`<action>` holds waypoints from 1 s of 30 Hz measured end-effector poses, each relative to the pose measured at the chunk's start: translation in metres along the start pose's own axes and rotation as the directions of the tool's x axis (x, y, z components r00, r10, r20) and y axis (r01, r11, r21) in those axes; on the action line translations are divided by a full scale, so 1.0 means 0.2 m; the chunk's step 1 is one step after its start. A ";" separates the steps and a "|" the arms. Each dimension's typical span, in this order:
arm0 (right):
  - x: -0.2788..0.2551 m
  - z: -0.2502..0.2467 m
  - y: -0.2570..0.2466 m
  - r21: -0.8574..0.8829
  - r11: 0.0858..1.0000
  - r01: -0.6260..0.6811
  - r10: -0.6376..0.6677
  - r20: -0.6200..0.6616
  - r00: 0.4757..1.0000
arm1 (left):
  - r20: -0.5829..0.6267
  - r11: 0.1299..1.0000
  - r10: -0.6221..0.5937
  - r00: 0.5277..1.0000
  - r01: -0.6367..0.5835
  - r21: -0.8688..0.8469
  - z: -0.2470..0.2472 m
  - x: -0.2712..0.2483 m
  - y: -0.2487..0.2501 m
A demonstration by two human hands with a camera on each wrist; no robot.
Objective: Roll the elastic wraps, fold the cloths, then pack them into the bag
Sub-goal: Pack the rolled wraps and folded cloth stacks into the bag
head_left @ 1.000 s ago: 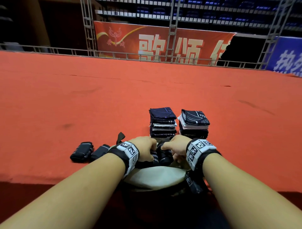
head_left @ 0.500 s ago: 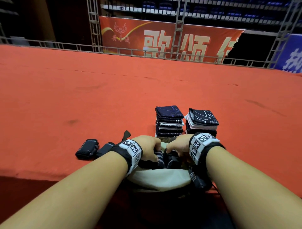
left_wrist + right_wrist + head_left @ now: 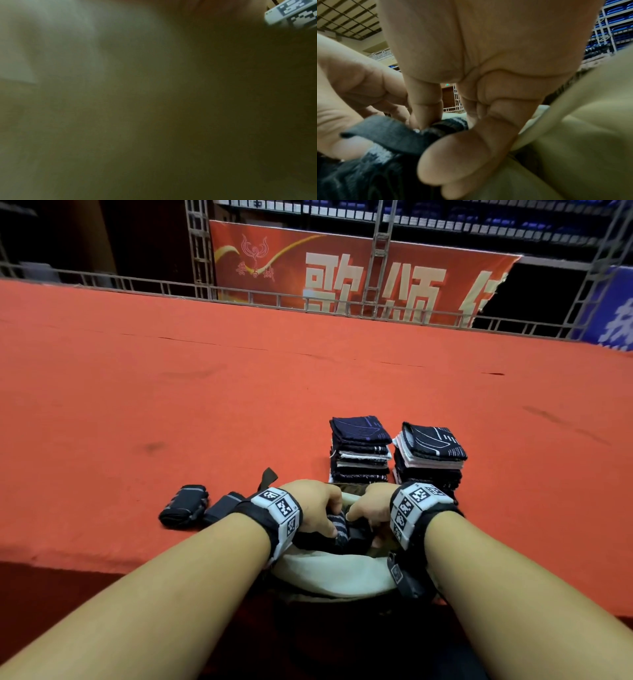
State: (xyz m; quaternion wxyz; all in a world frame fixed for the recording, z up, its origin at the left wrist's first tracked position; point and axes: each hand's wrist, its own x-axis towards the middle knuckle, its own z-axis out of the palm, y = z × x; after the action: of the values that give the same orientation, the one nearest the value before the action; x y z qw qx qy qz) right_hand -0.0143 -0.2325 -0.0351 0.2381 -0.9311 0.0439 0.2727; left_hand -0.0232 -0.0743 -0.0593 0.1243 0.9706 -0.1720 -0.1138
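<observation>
Both hands have sunk lower into the bag (image 3: 337, 578); left hand (image 3: 317, 506) and right hand (image 3: 370, 505) fingers (image 3: 467, 159) curl around a wrap (image 3: 337, 529), apparently packing it. Folded cloths (image 3: 359, 450) wait just beyond.

The left wrist view is an olive-brown blur with only a cut-off corner of a marker band (image 3: 291, 13) at one o'clock, so nothing of the left hand's grip shows there. In the head view both hands, left hand (image 3: 313, 508) and right hand (image 3: 368, 508), hide their own fingertips and most of the dark wrap (image 3: 337, 529) at the mouth of the bag (image 3: 329, 577), whose lower body is lost in shadow at six o'clock. A second rolled wrap (image 3: 222, 505) sits half behind the left wristband, and the right wrist view's palm (image 3: 488, 40) blocks twelve o'clock.
</observation>
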 end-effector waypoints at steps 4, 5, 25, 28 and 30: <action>0.02 -0.02 0.04 0.092 0.996 -0.020 0.016 0.043 0.999 | 0.010 1.000 -0.004 1.000 0.005 -0.015 0.00 0.01 0.00; 0.02 -0.02 0.05 0.095 0.995 -0.024 0.019 0.059 0.998 | 0.013 1.000 -0.007 1.000 0.007 -0.018 0.01 0.02 0.00; 0.03 -0.04 0.04 -0.154 0.988 0.034 -0.027 0.048 0.998 | -0.012 0.998 0.010 1.000 -0.011 -0.067 0.02 -0.02 -0.03; -0.01 -0.07 0.01 -0.472 0.881 0.035 -0.079 -0.074 0.994 | -0.077 0.996 0.047 0.996 -0.053 -0.073 -0.03 -0.10 -0.04; -0.04 -0.08 -0.03 -0.546 0.838 0.005 -0.091 -0.131 0.987 | -0.141 0.990 0.025 0.990 -0.044 -0.136 -0.10 -0.16 -0.09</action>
State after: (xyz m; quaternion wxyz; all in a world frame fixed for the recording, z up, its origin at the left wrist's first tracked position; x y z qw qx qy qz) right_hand -0.0117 -0.2348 -0.0166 -0.0334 -0.9791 -0.0406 0.1964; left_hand -0.0421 -0.0429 -0.0399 0.2052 0.9620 -0.1712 -0.0553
